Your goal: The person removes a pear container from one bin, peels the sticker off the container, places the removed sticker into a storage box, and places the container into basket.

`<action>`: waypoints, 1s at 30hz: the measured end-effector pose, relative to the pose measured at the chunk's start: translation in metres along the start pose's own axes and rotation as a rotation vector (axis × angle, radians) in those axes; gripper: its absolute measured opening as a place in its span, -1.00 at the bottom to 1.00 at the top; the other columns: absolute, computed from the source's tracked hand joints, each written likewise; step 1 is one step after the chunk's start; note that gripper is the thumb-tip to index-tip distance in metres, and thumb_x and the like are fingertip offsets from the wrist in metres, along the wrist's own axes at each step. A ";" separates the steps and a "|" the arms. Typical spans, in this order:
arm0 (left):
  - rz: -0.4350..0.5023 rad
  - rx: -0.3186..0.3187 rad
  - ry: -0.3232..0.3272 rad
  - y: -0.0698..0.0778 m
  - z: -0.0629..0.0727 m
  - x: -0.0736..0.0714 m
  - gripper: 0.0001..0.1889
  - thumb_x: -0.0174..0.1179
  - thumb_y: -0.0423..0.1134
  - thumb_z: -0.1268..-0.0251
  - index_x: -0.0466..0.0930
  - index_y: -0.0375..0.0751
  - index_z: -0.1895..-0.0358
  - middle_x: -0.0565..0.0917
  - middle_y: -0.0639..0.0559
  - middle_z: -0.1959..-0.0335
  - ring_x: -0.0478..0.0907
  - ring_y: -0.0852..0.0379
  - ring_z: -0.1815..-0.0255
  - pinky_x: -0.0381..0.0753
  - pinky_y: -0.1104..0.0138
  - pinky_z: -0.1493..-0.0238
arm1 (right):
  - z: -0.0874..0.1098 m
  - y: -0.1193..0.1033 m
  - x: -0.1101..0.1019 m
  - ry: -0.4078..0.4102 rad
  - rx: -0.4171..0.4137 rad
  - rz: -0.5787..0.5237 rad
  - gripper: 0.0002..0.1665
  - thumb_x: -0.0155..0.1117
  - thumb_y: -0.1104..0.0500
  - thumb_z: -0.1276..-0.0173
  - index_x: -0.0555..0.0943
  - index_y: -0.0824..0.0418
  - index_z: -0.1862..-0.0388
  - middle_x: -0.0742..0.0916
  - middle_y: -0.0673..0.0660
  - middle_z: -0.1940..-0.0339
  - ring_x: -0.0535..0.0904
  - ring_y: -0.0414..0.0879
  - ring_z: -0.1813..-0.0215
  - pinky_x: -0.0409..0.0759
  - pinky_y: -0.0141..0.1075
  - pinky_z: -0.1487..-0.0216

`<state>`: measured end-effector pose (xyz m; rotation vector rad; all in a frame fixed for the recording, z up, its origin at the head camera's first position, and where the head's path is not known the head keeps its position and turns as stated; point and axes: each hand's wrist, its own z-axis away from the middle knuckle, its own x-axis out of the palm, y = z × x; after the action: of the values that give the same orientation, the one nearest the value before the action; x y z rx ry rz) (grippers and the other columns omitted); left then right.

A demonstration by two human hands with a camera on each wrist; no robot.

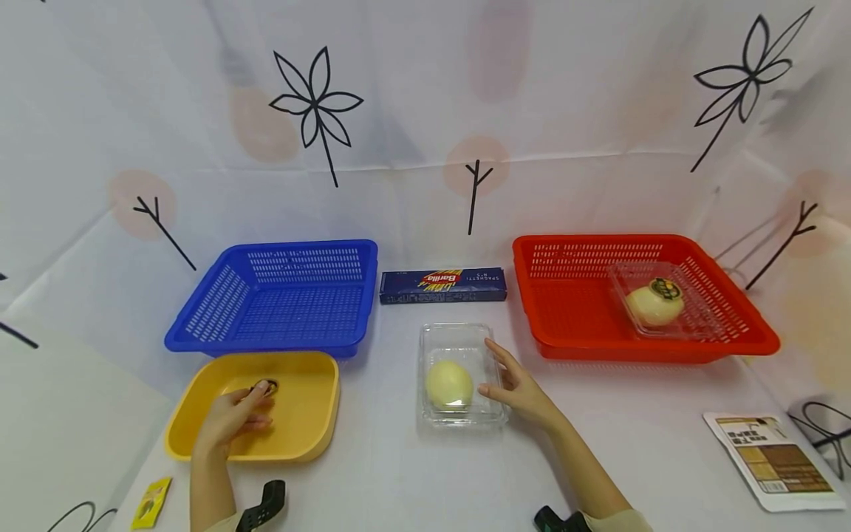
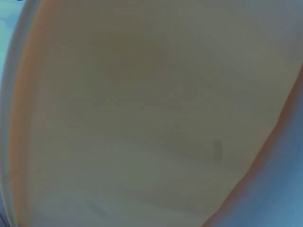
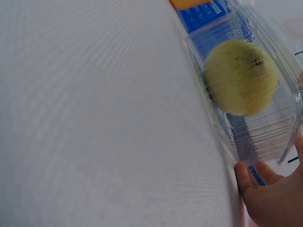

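A clear plastic clamshell box lies closed on the table with a round pale yellow fruit inside. My right hand rests at the box's right side, thumb and forefinger spread along its edge. In the right wrist view, the fingertips are at the end of the box, beside the fruit. Over the yellow tray, my left hand pinches a small round dark label between thumb and fingers, which partly hide it. The tray's inside fills the left wrist view.
A blue basket stands behind the tray. At right, a red basket holds another boxed fruit with a round label. A spaghetti box lies between the baskets. A yellow packet and a white-brown pouch lie at the sides.
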<state>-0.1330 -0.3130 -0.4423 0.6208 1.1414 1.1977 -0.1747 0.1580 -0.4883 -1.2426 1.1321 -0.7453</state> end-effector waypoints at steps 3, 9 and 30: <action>0.007 -0.005 -0.005 0.001 0.000 0.000 -0.19 -0.02 0.03 -0.42 -0.02 -0.75 -0.29 0.56 -0.43 -0.02 0.67 0.14 0.48 0.65 0.35 0.34 | 0.000 0.000 0.000 -0.001 0.005 -0.005 -0.03 0.35 0.12 -0.17 0.07 0.12 -0.49 0.11 0.39 -0.47 0.12 0.53 -0.33 0.17 0.20 -0.28; 0.043 -0.015 -0.006 0.002 0.000 -0.002 -0.02 0.00 0.06 -0.39 -0.48 -0.54 -0.40 0.66 -0.29 0.16 0.64 0.16 0.52 0.65 0.34 0.35 | 0.000 0.001 0.000 -0.002 -0.001 -0.015 -0.02 0.36 0.13 -0.17 0.07 0.13 -0.49 0.12 0.39 -0.47 0.13 0.52 -0.33 0.17 0.20 -0.28; 0.454 0.537 0.265 0.019 0.023 0.036 -0.67 0.08 -0.41 -0.33 0.43 -0.44 -0.13 0.71 0.11 0.27 0.66 0.21 0.23 0.64 0.37 0.25 | -0.001 0.002 0.000 -0.007 0.008 -0.007 -0.02 0.36 0.10 -0.17 0.07 0.10 -0.50 0.11 0.37 -0.48 0.08 0.53 -0.35 0.14 0.21 -0.29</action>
<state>-0.1214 -0.2692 -0.4301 1.2023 1.6252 1.3866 -0.1756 0.1587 -0.4901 -1.2417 1.1187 -0.7493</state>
